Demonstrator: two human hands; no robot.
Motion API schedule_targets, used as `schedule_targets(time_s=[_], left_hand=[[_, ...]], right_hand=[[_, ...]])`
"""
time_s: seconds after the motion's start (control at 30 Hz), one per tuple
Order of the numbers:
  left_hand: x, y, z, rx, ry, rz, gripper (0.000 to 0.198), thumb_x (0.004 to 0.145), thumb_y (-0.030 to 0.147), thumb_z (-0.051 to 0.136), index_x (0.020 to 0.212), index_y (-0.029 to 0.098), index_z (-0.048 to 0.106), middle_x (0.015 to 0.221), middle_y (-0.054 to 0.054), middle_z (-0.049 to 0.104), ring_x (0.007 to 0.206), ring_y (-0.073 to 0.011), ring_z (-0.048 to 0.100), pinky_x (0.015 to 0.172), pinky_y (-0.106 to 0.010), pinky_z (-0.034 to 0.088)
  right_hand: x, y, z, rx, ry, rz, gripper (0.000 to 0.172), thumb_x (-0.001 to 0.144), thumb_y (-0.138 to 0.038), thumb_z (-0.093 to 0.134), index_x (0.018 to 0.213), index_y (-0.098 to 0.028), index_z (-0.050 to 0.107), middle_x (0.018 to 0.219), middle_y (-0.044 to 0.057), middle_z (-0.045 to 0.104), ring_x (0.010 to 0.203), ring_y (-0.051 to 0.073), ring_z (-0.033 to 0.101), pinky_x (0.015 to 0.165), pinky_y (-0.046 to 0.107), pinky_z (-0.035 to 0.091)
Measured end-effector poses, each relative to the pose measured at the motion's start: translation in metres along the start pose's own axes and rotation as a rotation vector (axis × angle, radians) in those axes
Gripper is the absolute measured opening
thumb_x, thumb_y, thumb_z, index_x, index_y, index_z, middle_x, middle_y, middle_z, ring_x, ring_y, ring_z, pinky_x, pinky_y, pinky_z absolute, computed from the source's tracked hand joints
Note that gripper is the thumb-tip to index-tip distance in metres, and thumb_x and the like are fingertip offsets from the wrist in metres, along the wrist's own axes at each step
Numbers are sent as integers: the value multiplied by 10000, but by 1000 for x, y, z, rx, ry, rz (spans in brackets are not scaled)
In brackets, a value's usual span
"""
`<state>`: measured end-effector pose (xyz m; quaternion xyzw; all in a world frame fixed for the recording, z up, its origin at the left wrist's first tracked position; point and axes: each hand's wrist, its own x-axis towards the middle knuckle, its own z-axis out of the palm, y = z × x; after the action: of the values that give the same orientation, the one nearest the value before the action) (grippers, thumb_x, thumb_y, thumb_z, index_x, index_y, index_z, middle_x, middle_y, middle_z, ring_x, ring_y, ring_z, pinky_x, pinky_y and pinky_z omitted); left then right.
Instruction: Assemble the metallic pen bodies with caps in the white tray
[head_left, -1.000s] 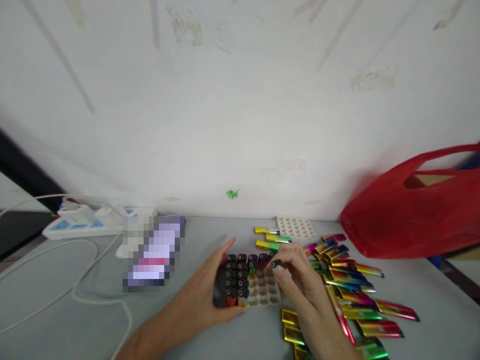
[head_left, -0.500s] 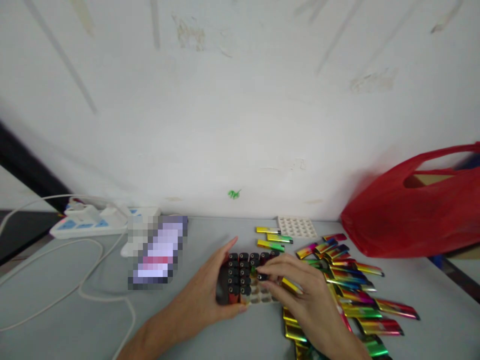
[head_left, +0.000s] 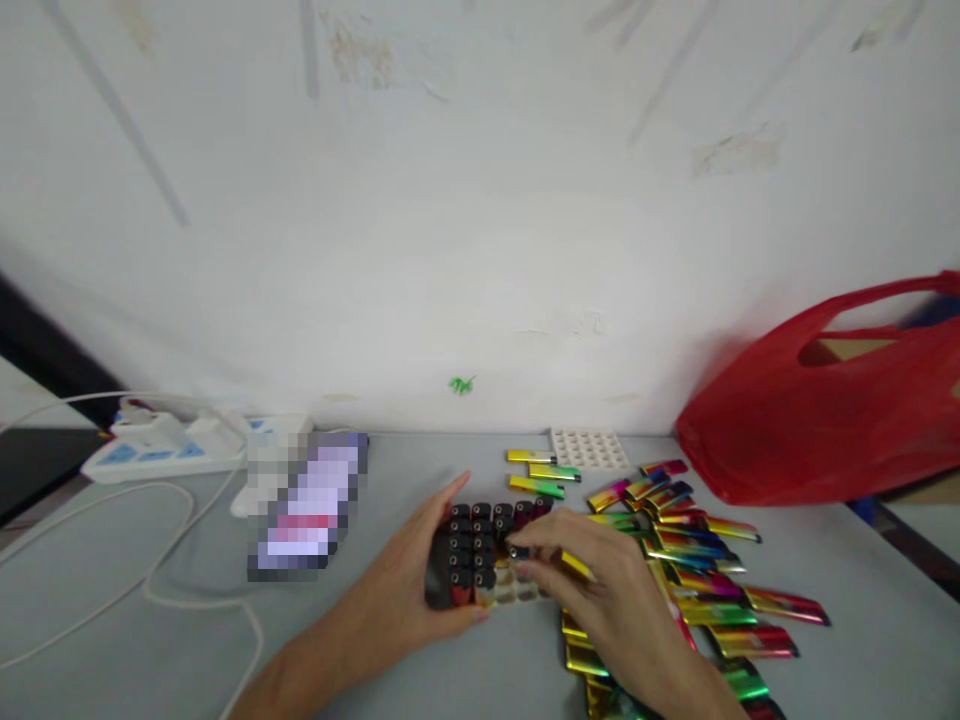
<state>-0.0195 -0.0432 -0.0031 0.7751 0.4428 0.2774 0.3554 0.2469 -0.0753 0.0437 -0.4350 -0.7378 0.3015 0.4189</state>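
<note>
My left hand (head_left: 409,580) is wrapped round the left side of a white holed tray (head_left: 517,597), thumb at the near side and fingers at the far side. Upright lighters with black tops (head_left: 460,560) fill its left columns and far row; bare holes show at the near right. Between thumb and fingertips, my right hand (head_left: 604,575) pinches a lighter (head_left: 516,552) by its black top, over the tray. Most of that lighter's body is hidden. Under the right palm a yellow lighter (head_left: 576,565) shows; whether the hand holds it is unclear.
Shiny multicoloured lighters (head_left: 705,555) lie heaped on the right, several partly under my right forearm. Three yellow-green lighters (head_left: 553,472) lie near another white holed tray (head_left: 589,448). A red bag (head_left: 817,420) stands right; a phone (head_left: 311,505), power strip (head_left: 169,455) and cable occupy the left.
The pinched lighter has moved slightly down into the tray among the others. The whole view has shifted a little; my left hand keeps its hold.
</note>
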Motion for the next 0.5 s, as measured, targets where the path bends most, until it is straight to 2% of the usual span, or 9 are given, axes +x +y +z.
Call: schedule_targets(time_s=[0.1,0.17,0.33,0.4,0.5], left_hand=[[0,-2,1,6,-2,9,1170,816,271,941,1744,366,233,1767,-108,406,1595,-399,440,1343,-605,329],[0,-3,1,9,4,8,1166,819,269,936,1745,370,234,1779,-103,386,1604,-402,426,1348,-610,318],[0,3,0,-28,8,-24,1154,809,260,933,1743,353,261,1774,-111,394,1591,-409,445,1341,-601,339],[0,6,-1,-35,-1,-31,1166,797,260,941,1744,341,265,1760,-114,417,1576,-406,465,1338,-588,349],[1,6,-1,-40,-8,-24,1194,782,250,951,1748,334,255,1738,-115,449,1558,-400,488,1338,-577,352]], right_hand=[[-3,-3,1,-38,2,-45,299,1106,-283,648,1373,-359,760,1220,68,754,1120,264,723,944,384,590],[-4,-4,2,-95,67,-47,367,1117,-272,605,1464,-365,678,1285,81,701,1181,271,685,990,397,580],[-1,12,-5,-301,270,31,313,1143,-257,494,1422,-322,620,1339,99,654,1228,304,616,1057,468,507],[7,24,-11,-407,264,44,303,1135,-228,490,1393,-288,636,1330,110,664,1253,325,589,1094,508,468],[26,39,-18,-623,138,46,319,1113,-161,491,1364,-222,677,1293,139,699,1243,354,572,1096,534,444]])
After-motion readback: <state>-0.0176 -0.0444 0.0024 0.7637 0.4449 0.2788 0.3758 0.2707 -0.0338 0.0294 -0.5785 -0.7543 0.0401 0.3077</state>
